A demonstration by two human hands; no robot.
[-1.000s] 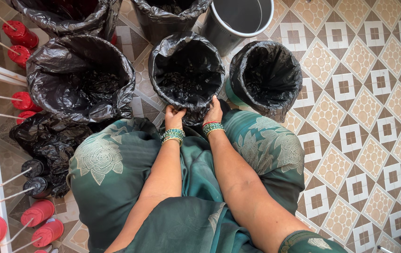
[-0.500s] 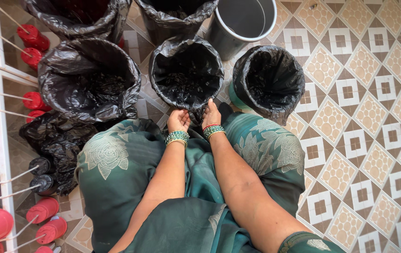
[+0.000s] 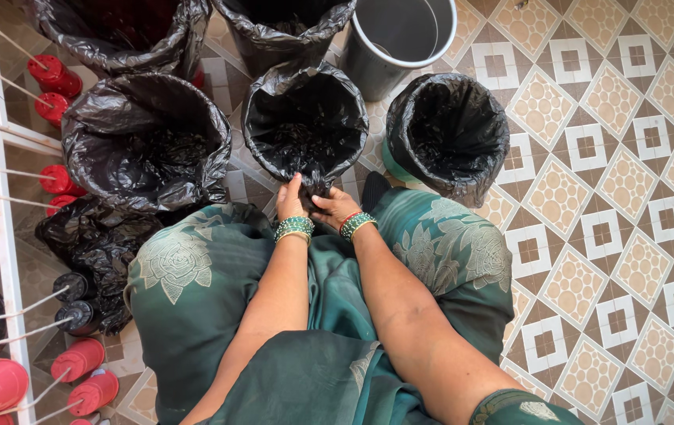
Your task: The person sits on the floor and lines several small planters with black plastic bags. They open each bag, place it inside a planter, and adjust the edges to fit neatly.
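A bin lined with a black plastic bag [image 3: 305, 122] stands on the tiled floor right in front of my knees. My left hand [image 3: 290, 198] grips the loose bag plastic at the near rim. My right hand [image 3: 334, 207] pinches the same bunched plastic just beside it, fingers pointing left. Both wrists carry green bangles. My green patterned garment [image 3: 195, 275] covers my lap below the hands.
More black-lined bins stand around: a wide one [image 3: 144, 138] to the left, one [image 3: 447, 130] to the right, two [image 3: 282, 24] behind. An unlined grey bucket [image 3: 400, 31] is at the back. A white rack with red and black spools [image 3: 6, 260] runs along the left.
My hands slid down from the bin's near rim and came together, the right hand turning inward to pinch the gathered plastic. The view shifted slightly.
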